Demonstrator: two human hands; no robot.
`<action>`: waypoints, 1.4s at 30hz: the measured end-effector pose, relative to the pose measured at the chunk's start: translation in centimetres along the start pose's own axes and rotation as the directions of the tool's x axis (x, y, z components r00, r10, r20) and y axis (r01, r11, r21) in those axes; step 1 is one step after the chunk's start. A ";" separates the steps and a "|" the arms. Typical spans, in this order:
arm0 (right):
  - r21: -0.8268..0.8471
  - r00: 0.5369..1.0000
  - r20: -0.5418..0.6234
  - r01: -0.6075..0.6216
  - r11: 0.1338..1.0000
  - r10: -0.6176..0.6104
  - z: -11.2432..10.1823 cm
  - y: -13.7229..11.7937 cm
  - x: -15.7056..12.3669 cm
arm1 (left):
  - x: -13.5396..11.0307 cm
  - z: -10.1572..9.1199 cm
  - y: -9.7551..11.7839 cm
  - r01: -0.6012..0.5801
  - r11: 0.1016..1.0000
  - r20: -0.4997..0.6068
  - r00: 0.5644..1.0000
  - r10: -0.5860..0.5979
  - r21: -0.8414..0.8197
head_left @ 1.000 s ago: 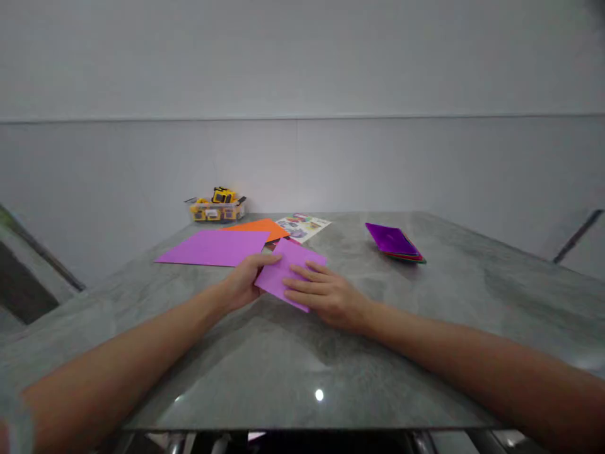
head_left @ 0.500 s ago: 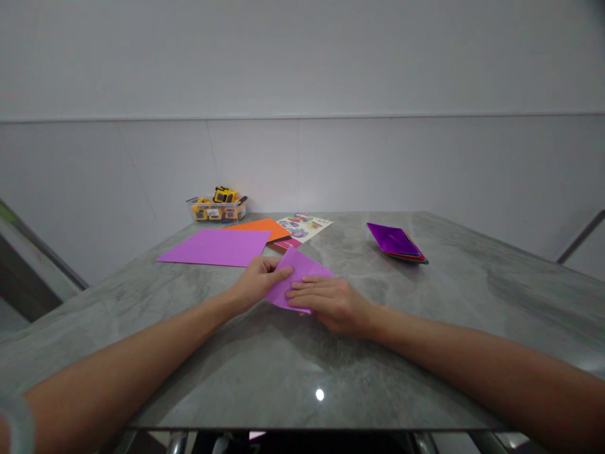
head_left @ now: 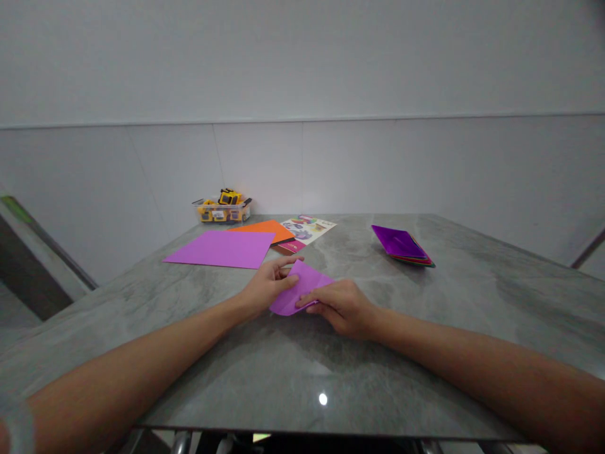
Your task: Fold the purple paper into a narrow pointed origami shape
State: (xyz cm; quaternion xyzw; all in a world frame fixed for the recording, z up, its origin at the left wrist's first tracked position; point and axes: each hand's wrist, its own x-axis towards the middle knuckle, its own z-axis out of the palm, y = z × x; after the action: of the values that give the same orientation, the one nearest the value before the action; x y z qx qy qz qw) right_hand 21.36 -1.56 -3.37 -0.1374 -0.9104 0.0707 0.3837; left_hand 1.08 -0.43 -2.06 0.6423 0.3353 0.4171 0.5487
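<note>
Apparently part-folded, a small purple paper (head_left: 310, 276) is pinched by left hand (head_left: 269, 287) and right hand (head_left: 345, 309) mid-frame. Left of centre, a larger sheet (head_left: 220, 249) is left uncreased.

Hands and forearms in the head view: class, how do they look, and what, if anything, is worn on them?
The left hand and right hand show no gloves or rings. The left forearm and right forearm show no sleeves. A pale grey band crosses the left arm near the picture's corner; it is too blurred to tell whether it is a cuff.
</note>
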 end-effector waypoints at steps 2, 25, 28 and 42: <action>0.001 1.000 0.009 -0.030 1.000 0.030 0.0 0.0 0.1 | -0.1 0.1 0.0 0.007 1.000 -0.027 1.000 -0.007 0.018; 0.005 0.979 -0.110 -0.173 0.985 0.172 0.7 0.6 0.0 | -1.6 1.0 1.7 -0.249 0.787 0.113 0.968 0.225 0.564; 0.031 0.991 -0.079 -0.104 0.994 0.106 0.7 0.8 0.0 | -1.8 1.2 1.7 -0.259 0.742 0.111 0.963 0.244 0.618; 0.099 0.989 -0.064 -0.126 0.987 0.133 0.5 -0.6 0.1 | -1.7 1.1 2.0 -0.296 0.756 0.119 0.952 0.281 0.584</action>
State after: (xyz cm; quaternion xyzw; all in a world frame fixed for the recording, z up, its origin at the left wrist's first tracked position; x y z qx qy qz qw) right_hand 20.82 -2.06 -3.47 -0.1803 -0.8812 0.1335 0.4161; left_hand 1.33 -2.78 -0.44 0.8305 0.3393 0.3623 0.2526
